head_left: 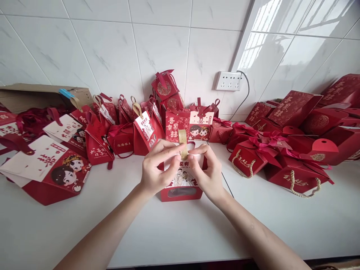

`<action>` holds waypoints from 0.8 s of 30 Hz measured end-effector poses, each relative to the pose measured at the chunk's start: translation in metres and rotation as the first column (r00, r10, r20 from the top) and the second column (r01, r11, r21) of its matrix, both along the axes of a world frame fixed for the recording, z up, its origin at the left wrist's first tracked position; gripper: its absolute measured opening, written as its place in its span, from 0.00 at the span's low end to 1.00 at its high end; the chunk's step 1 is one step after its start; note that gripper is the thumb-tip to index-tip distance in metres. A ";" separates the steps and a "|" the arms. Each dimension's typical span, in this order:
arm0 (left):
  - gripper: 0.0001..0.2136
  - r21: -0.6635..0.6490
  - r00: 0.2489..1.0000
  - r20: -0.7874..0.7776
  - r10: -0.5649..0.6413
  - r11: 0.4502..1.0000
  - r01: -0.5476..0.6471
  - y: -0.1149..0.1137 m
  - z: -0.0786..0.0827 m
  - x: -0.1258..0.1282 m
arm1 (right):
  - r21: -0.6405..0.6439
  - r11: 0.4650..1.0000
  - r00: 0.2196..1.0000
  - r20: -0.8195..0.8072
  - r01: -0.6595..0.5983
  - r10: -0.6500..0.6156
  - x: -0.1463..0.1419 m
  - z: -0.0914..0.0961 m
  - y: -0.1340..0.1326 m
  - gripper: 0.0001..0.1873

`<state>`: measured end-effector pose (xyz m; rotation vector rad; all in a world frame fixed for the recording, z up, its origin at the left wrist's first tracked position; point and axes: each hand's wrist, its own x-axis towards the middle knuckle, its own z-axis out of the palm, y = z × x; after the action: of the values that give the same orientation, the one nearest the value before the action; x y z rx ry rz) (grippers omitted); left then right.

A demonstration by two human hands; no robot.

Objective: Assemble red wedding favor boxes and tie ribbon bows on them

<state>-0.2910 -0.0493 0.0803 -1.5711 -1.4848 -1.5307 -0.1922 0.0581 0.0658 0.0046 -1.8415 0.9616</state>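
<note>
Two forearms over front edge of white table, open tabletop reaching to one red box, centre. Left hand: thumb, forefinger pinched on one gold ribbon loop. Right hand: fingertips nearly together just beside, hold unclear. Two rope-handled boxes right; many red boxes crowding sides and rear; one power strip, tiled wall closing far edge.

White power strip, tiled wall
</note>
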 end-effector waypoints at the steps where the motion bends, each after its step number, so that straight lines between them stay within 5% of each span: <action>1: 0.14 -0.004 1.000 -0.003 0.011 1.000 -0.011 0.000 0.000 0.000 | -0.001 1.000 1.000 0.002 0.001 -0.001 0.000 0.000 0.000 0.04; 13: 0.12 -0.028 0.999 0.011 0.045 0.999 -0.044 0.000 0.000 0.001 | -0.011 1.000 1.000 0.005 0.002 -0.002 0.000 0.002 0.000 0.04; 24: 0.14 -0.002 0.970 0.240 0.032 0.999 -0.032 0.002 0.000 0.007 | -0.001 1.000 1.000 0.012 0.021 -0.021 0.001 0.004 0.000 0.04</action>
<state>-0.2836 -0.0477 0.0803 -1.3919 -1.6276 -1.7532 -0.1917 0.0580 0.0696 -0.0214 -1.8481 0.9496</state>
